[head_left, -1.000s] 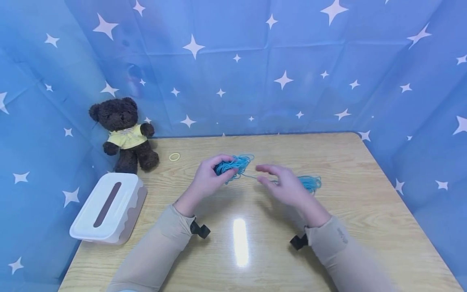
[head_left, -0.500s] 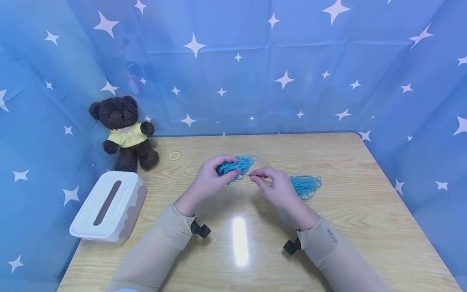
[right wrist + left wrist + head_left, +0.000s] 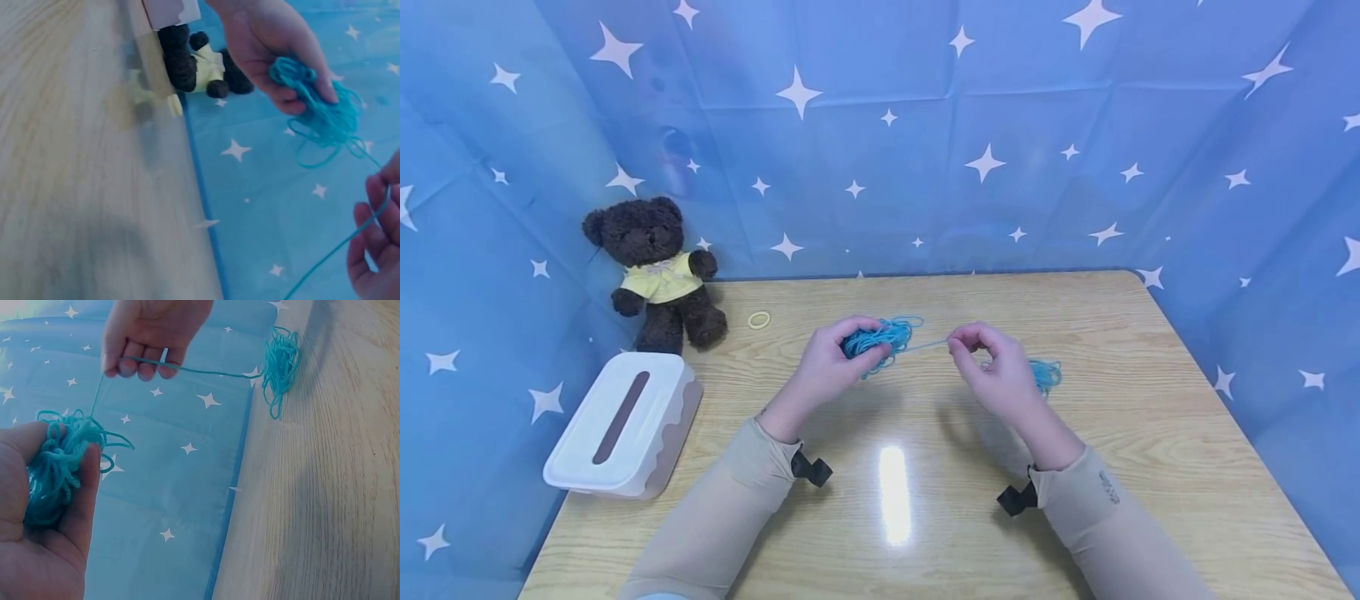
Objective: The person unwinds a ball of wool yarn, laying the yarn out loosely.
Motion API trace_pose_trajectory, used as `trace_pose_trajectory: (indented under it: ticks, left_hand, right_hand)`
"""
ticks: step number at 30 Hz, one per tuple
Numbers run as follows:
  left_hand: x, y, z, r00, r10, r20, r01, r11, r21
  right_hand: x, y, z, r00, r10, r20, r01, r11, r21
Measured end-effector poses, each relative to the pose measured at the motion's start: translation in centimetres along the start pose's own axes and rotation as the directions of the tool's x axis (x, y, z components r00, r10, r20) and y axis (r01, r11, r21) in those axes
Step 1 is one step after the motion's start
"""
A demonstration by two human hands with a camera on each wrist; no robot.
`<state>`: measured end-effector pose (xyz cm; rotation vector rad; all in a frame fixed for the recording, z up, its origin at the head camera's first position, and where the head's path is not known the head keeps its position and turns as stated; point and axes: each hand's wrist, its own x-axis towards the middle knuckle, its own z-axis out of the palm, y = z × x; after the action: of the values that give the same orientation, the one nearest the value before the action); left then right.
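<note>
Head view: the person's left hand [image 3: 829, 364] is gripping a tangled blue yarn bundle [image 3: 880, 337] above the table [image 3: 1195, 433], while the right hand [image 3: 1000, 377] is pinching its strand [image 3: 219, 373], which is trailing to a second bundle [image 3: 1047, 375] lying there.

Wood-grain table [image 3: 1150, 400] that carried a white slotted box [image 3: 597, 421], dark teddy bear [image 3: 658, 279], yellow ring [image 3: 759, 327], blue yarn bundle [image 3: 1046, 376]
</note>
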<state>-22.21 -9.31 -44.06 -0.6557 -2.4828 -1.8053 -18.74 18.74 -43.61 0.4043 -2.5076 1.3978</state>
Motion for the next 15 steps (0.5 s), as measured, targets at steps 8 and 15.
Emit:
trace_pose_trajectory:
  ticks: [8, 15]
  left_hand:
    - [0.0, -0.2, 0.0, 1.000, 0.016, 0.003, -0.016, 1.000, -0.001]
    - [0.1, -0.5, 0.0, 1.000, 0.021, -0.002, -0.021, 1.000, -0.002]
  right_hand:
    - [0.5, 0.6, -0.8, 0.977, -0.099, -0.189, 0.126, 0.983, 0.132]
    - [0.8, 0.6, -2.3, 0.955, -0.092, -0.283, 0.142, 0.977, 0.160]
